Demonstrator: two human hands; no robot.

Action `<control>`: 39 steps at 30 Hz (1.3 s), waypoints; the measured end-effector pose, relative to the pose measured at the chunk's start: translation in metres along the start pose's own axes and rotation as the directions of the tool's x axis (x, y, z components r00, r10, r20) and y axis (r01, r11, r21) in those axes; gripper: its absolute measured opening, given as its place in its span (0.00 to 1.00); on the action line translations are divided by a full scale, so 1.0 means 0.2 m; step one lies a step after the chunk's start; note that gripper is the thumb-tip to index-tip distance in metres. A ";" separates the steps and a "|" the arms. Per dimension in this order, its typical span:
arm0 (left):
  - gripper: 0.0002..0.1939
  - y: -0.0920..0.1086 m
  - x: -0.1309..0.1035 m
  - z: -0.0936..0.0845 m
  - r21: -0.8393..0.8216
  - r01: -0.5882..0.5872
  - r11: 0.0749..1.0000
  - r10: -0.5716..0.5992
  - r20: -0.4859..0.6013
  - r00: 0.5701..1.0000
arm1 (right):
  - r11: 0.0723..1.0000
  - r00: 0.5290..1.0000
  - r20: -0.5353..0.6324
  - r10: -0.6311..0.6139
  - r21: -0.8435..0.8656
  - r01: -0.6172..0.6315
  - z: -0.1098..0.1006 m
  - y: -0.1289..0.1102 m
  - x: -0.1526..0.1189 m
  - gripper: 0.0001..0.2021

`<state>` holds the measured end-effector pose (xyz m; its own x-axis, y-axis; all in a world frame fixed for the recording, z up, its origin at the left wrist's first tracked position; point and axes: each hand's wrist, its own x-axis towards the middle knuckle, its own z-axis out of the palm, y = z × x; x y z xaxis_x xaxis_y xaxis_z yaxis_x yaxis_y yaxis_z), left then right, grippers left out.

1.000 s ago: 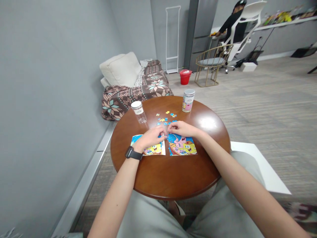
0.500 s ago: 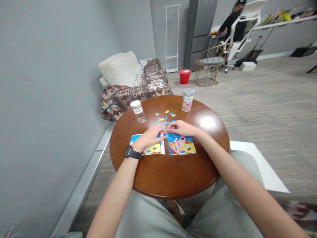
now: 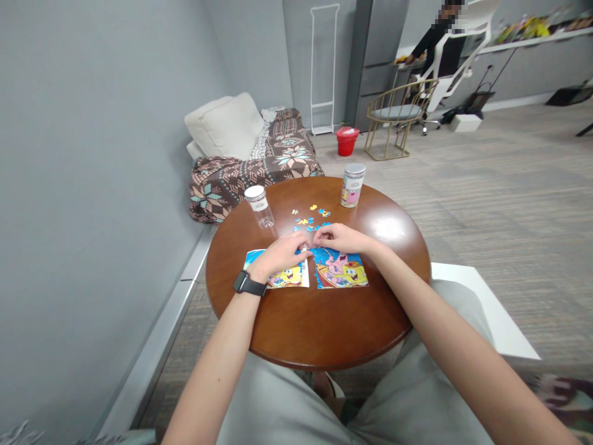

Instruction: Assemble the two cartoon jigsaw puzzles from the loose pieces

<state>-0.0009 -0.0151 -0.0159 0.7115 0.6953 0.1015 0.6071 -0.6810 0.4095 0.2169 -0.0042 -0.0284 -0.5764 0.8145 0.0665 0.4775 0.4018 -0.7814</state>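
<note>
A partly hidden picture sheet with a yellow cartoon figure lies under my left hand. That hand wears a black watch, and its fingers curl toward the thumb; what they hold, if anything, is too small to name. Beside the sheet lies a jigsaw puzzle with the same cartoon picture in blue, pink and yellow. My right hand rests at its upper edge, fingers bent in a pinch whose contents are hidden. The fingertips of both hands nearly meet by its upper left corner. Loose puzzle pieces, blue and yellow, lie just beyond.
On the round wooden table stand a clear jar with a white lid and a printed jar with a silver lid. Behind are a blanket-covered sofa, a red bin, a gold-framed chair and a person.
The view has shifted very slightly. Both hands stay in nearly the same place and pose, and the jars and loose pieces have not moved on the table.
</note>
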 end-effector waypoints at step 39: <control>0.08 0.01 0.02 0.02 -0.018 -0.003 1.000 0.003 -0.007 1.000 | 1.000 1.000 0.021 0.004 0.018 -0.005 0.00 0.01 0.00 0.13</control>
<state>0.0041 -0.0143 -0.0175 0.7106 0.6950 0.1095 0.5986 -0.6790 0.4251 0.2178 -0.0031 -0.0289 -0.5880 0.8073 0.0503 0.4683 0.3905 -0.7926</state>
